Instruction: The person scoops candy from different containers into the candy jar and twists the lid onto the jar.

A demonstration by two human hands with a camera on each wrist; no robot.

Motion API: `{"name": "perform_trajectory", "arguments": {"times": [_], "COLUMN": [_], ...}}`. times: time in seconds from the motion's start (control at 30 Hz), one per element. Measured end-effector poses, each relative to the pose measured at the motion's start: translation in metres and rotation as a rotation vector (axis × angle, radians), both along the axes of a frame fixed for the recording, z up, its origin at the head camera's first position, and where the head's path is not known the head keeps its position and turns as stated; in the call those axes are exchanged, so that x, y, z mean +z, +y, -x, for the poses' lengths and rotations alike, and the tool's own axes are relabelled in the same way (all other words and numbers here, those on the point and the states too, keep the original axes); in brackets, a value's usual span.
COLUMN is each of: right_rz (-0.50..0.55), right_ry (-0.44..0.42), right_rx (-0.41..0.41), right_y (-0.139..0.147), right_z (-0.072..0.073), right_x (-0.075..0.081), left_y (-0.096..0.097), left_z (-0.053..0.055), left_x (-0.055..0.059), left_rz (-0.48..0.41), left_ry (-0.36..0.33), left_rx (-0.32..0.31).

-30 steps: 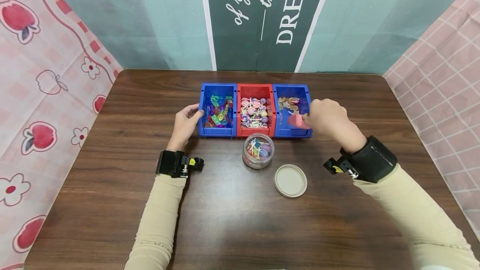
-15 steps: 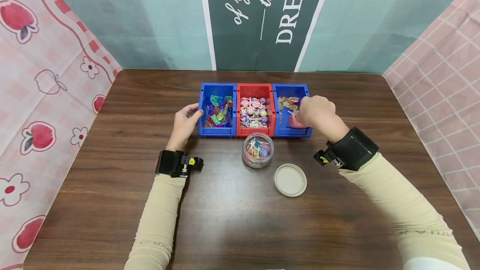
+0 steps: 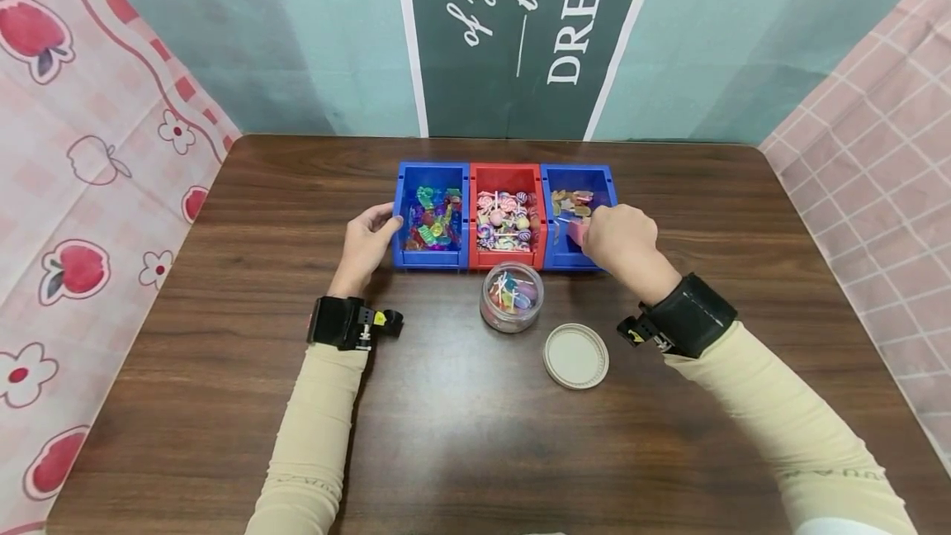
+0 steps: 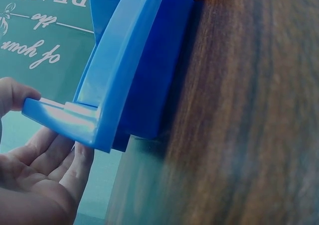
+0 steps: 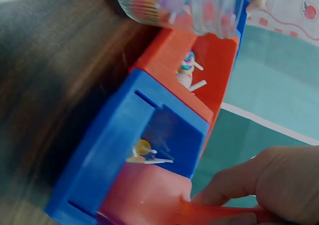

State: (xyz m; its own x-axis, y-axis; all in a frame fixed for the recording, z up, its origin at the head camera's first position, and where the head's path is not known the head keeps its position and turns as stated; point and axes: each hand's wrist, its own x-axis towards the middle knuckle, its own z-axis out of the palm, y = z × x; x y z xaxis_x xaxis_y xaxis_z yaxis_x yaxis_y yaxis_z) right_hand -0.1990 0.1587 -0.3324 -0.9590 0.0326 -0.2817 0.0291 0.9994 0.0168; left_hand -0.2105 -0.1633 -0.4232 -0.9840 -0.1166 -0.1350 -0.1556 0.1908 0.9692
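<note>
My left hand (image 3: pixel 366 244) grips the outer wall of the left blue bin (image 3: pixel 432 260), thumb on the rim and fingers underneath in the left wrist view. That bin holds colourful clear plastic pieces. In my right hand (image 3: pixel 624 246) is a pink scoop (image 5: pixel 149 187), its handle between thumb and fingers. The scoop's head is down inside the right blue bin (image 3: pixel 576 177), in front of small lollipop pieces (image 3: pixel 571 203) with white sticks. The red bin (image 3: pixel 506 259) between them holds striped lollipop pieces and candy-like balls.
A clear open jar (image 3: pixel 511 297) with colourful pieces stands just in front of the red bin. A cream round lid (image 3: pixel 575 356) lies nearer me, to its right. The brown table (image 3: pixel 446 452) meets printed cloths behind and at both sides.
My right hand has moved left with the pink scoop, which has shifted further into the right blue bin. My left hand stays on the left bin.
</note>
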Motion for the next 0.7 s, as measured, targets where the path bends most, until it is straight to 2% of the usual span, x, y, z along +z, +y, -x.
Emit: {"name": "perform_trajectory", "arguments": {"times": [0.4,0.57,0.7], "right_rz": [0.085,0.112,0.137], "right_ry": [0.064,0.125,0.186], "right_rx": [-0.066,-0.07,-0.077], "right_y": [0.006,0.006,0.007], "right_z": [-0.005,-0.005,-0.003], "right_x": [-0.019,-0.025,-0.036], "left_y": [0.0,0.0,0.0], "left_z": [-0.001,-0.001,-0.001], "left_x": [0.0,0.001,0.0], "left_rz": [0.007,0.002,-0.004], "left_ry": [0.002,0.012,0.03], "left_rx": [-0.003,-0.006,-0.014]}}
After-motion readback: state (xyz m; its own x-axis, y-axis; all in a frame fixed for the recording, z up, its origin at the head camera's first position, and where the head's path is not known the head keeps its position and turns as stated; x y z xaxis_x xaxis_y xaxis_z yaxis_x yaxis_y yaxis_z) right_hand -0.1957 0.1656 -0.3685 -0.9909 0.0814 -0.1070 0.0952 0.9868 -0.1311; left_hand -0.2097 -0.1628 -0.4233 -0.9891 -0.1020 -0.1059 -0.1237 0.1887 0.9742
